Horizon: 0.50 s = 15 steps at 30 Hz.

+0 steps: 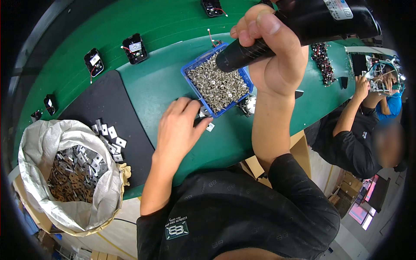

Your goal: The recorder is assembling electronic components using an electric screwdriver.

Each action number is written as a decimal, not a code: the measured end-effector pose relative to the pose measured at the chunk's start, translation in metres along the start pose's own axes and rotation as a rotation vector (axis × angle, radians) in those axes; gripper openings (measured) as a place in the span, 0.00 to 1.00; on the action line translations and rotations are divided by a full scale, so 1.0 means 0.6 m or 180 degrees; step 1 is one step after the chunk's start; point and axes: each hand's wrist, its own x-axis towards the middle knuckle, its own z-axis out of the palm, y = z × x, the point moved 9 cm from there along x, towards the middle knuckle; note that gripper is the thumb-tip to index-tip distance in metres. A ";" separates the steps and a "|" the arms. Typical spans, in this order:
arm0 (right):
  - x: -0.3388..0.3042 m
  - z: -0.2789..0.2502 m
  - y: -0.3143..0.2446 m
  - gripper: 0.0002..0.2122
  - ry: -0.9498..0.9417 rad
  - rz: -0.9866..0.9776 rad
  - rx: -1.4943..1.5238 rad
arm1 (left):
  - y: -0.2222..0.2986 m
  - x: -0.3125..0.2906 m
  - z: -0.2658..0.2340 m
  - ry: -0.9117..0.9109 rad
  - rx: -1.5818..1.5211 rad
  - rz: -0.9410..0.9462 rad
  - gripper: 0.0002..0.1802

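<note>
My right hand (281, 52) is wrapped round a black electric screwdriver (320, 21), raised at a slant with its nose end over the far part of a blue tray (187, 77). Whether its tip touches anything there is hidden. A heap of small silver screws (216, 84) fills the tray. My left hand (180, 125) is at the tray's near left corner, thumb and fingers curled round a small dark and silver piece (203, 112) that is mostly covered. Just beside the thumb, a small silver plate (210, 127) lies on the green table.
A white sack (32, 151) of metal plates stands at the left, with loose plates (115, 138) on the black mat (97, 102) next to it. Black housings (135, 48) with wires lie along the far side. A wire pile (323, 65) and a co-worker (355, 138) are at the right.
</note>
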 end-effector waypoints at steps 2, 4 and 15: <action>0.000 -0.004 -0.001 0.23 0.0018 0.0077 0.0098 | -0.001 0.000 0.011 -0.0047 0.0014 -0.0065 0.14; 0.002 -0.009 -0.007 0.23 0.0011 0.0045 0.0158 | 0.000 0.002 0.010 -0.0030 -0.0061 0.0004 0.13; 0.016 -0.033 0.008 0.22 -0.0465 0.0264 -0.0116 | -0.120 0.023 -0.078 0.0817 -0.1718 -0.1150 0.06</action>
